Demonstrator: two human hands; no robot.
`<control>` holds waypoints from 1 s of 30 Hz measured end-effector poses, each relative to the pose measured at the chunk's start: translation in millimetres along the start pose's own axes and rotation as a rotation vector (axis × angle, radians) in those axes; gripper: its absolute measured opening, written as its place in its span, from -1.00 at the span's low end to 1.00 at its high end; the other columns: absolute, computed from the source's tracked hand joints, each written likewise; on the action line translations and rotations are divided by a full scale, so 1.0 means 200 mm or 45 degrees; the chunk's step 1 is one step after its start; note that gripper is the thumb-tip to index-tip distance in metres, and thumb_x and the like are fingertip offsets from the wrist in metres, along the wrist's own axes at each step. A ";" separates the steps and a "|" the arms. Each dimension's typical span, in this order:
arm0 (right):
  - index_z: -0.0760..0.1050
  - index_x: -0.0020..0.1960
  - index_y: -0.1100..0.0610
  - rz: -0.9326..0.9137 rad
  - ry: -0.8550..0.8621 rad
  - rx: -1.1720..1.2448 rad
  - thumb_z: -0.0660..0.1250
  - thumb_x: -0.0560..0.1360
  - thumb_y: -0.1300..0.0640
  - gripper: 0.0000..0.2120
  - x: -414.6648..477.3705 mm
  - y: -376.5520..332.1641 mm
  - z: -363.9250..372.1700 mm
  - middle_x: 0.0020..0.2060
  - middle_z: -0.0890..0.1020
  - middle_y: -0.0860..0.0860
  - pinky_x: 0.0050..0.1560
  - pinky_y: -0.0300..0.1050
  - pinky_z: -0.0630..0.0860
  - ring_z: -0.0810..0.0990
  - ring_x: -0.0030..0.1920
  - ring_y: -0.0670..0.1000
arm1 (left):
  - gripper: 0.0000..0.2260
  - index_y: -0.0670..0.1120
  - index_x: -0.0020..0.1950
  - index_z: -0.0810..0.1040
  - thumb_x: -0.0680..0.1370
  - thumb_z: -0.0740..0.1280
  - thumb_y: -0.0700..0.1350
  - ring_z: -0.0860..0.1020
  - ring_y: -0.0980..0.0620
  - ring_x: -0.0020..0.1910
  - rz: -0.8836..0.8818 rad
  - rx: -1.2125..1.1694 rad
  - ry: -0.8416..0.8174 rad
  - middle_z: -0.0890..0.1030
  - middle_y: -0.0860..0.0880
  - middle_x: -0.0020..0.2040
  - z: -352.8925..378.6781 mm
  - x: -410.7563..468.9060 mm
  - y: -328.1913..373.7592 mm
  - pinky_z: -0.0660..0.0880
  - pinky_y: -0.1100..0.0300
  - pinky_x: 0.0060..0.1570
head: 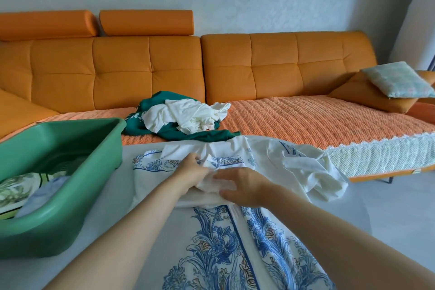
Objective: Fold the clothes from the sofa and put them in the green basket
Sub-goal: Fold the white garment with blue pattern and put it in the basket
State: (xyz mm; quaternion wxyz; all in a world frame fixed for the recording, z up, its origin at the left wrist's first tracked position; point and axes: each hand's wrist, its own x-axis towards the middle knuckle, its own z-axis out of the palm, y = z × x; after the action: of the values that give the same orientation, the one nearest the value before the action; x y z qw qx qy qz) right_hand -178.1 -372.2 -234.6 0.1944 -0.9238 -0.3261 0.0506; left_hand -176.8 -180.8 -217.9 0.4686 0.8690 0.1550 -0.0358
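The orange sofa (235,66) carries a green and white clothes heap (183,116); the green basket (77,148) sits left on the desk (146,226); left hand (191,169) and right hand (244,186) grip bunched cloth of the blue-patterned white garment (235,242)

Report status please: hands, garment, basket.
Left hand and right hand both gripping the white printed garment, mid-fold. Green basket already holds clothes. Two garments left on sofa.

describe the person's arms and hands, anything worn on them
Both forearms are bare as far as the picture shows them: no sleeves, gloves, watch or bracelets. No rings show on the left hand or the right hand. The nails are too blurred to judge.
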 end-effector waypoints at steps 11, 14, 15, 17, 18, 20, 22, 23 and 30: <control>0.36 0.46 -0.08 0.130 0.072 -0.228 0.19 0.59 -0.13 -0.55 0.07 0.04 0.01 0.43 0.44 -0.01 0.39 0.01 0.36 0.44 0.37 0.07 | -0.45 0.17 0.59 0.18 0.61 0.21 0.18 -0.07 -0.05 0.59 0.794 1.181 -0.027 0.00 0.02 0.63 -0.06 0.01 -0.10 -0.06 -0.10 0.52; 0.01 0.60 -0.16 0.083 -0.095 -0.367 -0.05 0.58 -0.38 -0.35 0.08 0.04 0.05 0.61 0.08 0.01 0.53 0.18 -0.01 0.05 0.59 0.07 | -0.32 0.22 0.62 -0.11 0.57 -0.02 0.43 -0.23 -0.10 0.60 0.533 1.252 -0.287 -0.26 0.07 0.62 0.00 0.01 -0.16 -0.20 -0.14 0.51; -0.08 0.61 -0.19 0.101 -0.144 -0.414 -0.11 0.58 -0.40 -0.34 0.08 0.06 0.05 0.62 -0.03 0.01 0.53 0.23 -0.11 -0.06 0.61 0.06 | -0.32 0.24 0.61 -0.17 0.57 -0.04 0.44 -0.25 -0.12 0.59 0.499 1.234 -0.315 -0.30 0.08 0.61 0.02 0.01 -0.17 -0.22 -0.15 0.51; -0.15 0.61 -0.19 0.157 -0.190 -0.446 -0.14 0.60 -0.36 -0.36 0.07 0.10 0.04 0.62 -0.13 0.00 0.52 0.26 -0.20 -0.16 0.60 0.03 | -0.35 0.26 0.60 -0.18 0.58 -0.05 0.41 -0.22 -0.09 0.60 0.501 1.239 -0.297 -0.27 0.08 0.61 0.03 0.02 -0.16 -0.28 -0.17 0.50; -0.15 0.61 -0.18 0.176 -0.207 -0.447 -0.13 0.61 -0.34 -0.37 0.07 0.12 0.03 0.62 -0.14 -0.02 0.52 0.26 -0.21 -0.17 0.60 0.02 | -0.38 0.27 0.60 -0.15 0.59 -0.06 0.40 -0.18 -0.05 0.61 0.512 1.243 -0.267 -0.20 0.10 0.63 0.03 0.02 -0.14 -0.32 -0.19 0.49; -0.12 0.62 -0.16 0.181 -0.221 -0.389 -0.09 0.62 -0.33 -0.37 0.04 0.15 -0.01 0.62 -0.12 -0.02 0.52 0.24 -0.20 -0.15 0.61 0.02 | -0.42 0.27 0.60 -0.08 0.61 -0.06 0.37 -0.07 0.01 0.61 0.553 1.207 -0.177 -0.02 0.14 0.63 0.02 0.02 -0.10 -0.34 -0.23 0.48; 0.00 0.62 -0.13 0.196 -0.117 -0.248 -0.02 0.64 -0.29 -0.40 0.01 0.17 -0.05 0.62 -0.01 -0.02 0.54 0.19 -0.13 -0.03 0.60 0.03 | -0.45 0.22 0.61 0.04 0.63 0.00 0.31 0.04 0.02 0.59 0.643 1.160 -0.100 0.10 0.13 0.62 0.01 0.01 -0.07 -0.20 -0.18 0.52; 0.09 0.60 -0.11 0.214 -0.023 -0.189 0.02 0.65 -0.24 -0.44 0.00 0.18 -0.08 0.61 0.09 -0.01 0.55 0.16 -0.04 0.08 0.59 0.04 | -0.47 0.18 0.60 0.11 0.65 0.05 0.25 0.09 0.02 0.58 0.683 1.129 -0.074 0.15 0.10 0.61 0.01 0.00 -0.04 -0.09 -0.13 0.54; 0.51 0.33 -0.08 0.493 0.426 -0.038 0.16 0.53 0.23 -0.55 -0.20 0.40 -0.33 0.35 0.52 -0.03 0.16 -0.06 0.48 0.53 0.26 0.06 | -0.59 0.02 0.50 0.36 0.63 0.23 -0.05 0.31 -0.02 0.44 0.831 0.804 -0.093 0.42 0.00 0.45 0.27 -0.05 0.27 0.29 0.02 0.38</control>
State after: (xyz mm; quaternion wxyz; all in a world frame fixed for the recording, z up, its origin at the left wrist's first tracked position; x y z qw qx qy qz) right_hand -148.6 -475.6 -206.5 0.2188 -0.9672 -0.1072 -0.0716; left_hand -166.3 -255.1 -201.6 0.1726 0.9708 -0.1622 0.0375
